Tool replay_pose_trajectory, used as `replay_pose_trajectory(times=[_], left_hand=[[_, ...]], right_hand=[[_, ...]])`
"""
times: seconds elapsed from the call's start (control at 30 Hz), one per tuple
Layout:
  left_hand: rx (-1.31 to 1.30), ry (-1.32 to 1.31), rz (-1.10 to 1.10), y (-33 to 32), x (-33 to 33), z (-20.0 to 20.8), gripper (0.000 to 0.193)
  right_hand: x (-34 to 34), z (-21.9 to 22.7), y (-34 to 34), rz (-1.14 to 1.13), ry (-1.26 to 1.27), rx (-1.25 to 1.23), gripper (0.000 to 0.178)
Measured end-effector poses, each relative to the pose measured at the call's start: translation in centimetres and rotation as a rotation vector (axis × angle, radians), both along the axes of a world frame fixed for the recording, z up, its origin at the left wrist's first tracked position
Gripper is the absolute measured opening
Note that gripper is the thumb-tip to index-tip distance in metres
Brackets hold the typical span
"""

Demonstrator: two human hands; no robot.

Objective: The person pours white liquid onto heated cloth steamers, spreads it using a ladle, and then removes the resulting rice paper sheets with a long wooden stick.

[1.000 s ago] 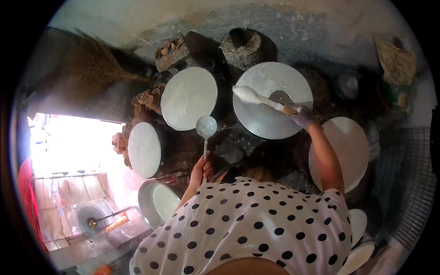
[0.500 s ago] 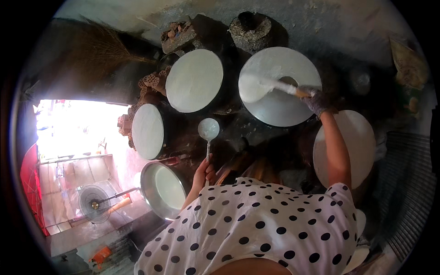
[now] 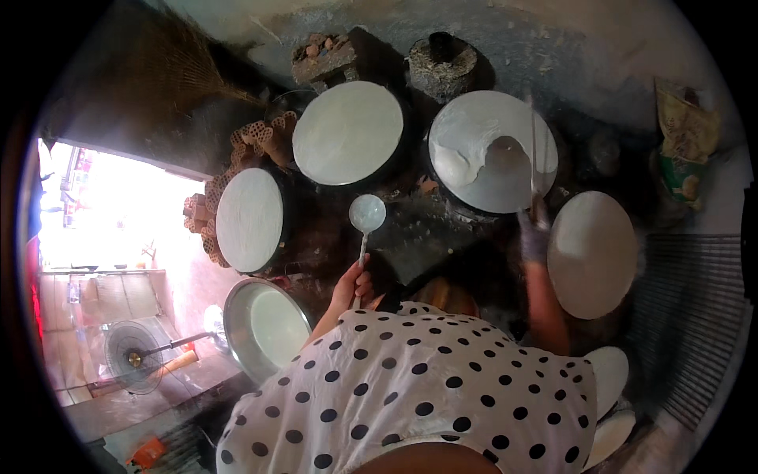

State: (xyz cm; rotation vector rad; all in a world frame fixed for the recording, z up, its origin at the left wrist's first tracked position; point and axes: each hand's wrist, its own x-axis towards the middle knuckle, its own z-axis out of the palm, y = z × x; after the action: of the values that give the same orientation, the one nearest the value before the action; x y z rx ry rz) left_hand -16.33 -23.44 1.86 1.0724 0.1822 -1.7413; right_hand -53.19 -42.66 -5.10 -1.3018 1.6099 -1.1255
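My left hand [image 3: 352,286] is closed round the handle of a ladle [image 3: 368,213], whose round bowl is whitish and wet. My right hand [image 3: 535,239], in a greyish glove, grips a long thin spreader [image 3: 534,146] with a wooden handle, smeared by motion. The spreader stands over the right side of a large round griddle [image 3: 517,164]. White batter [image 3: 454,167] rings most of this plate, thicker in a pool at its left, round a bare grey middle. Left of it, another round griddle [image 3: 348,133] is fully coated white.
More white-topped round griddles stand at left [image 3: 250,220] and right [image 3: 591,254]. A metal basin [image 3: 267,328] of white liquid sits by my left forearm. Beyond are a fan [image 3: 135,358], perforated brown briquettes [image 3: 260,138], a bundle of twigs [image 3: 185,67] and a sack [image 3: 685,142].
My right hand has drawn nearer to me, and the spreader has swung from pointing left to pointing away. Batter covers more of the griddle's right side. The ladle stays in my left hand.
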Motion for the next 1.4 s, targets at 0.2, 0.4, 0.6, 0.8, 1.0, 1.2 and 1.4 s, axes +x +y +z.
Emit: replay_pose_trajectory(times=[0.2,0.4,0.6,0.8,1.0,1.2,1.4], left_hand=[[-0.009,0.019,-0.093,0.8,4.1,-0.2,0.021],[0.003,-0.026,-0.076,5.5,9.1,-0.3,0.028],[-0.029,-0.084,-0.182,6.2,11.6,-1.0,0.031],[-0.017,-0.036,-0.173,5.4,11.2,-0.8,0.031],[-0.086,-0.002,-0.172,4.4,9.2,-1.0,0.026],[-0.033,0.014,-0.254,1.7,5.1,0.3,0.029],[-0.141,0.077,-0.263,-0.1,2.3,-0.2,0.024]], right_hand=[[19.9,-6.1,-3.3,-0.071,0.285,0.35,0.055],[15.6,-10.9,5.2,-0.471,-0.465,0.528,0.022],[22.7,-6.6,0.6,-0.337,-0.255,0.426,0.052],[17.9,-9.2,4.4,-0.335,-0.093,0.58,0.039],[9.5,-5.0,7.4,-0.411,-0.561,0.613,0.035],[13.7,-5.6,5.2,-0.208,0.053,0.706,0.036],[0.7,-8.1,7.5,-0.228,-0.496,0.56,0.031]])
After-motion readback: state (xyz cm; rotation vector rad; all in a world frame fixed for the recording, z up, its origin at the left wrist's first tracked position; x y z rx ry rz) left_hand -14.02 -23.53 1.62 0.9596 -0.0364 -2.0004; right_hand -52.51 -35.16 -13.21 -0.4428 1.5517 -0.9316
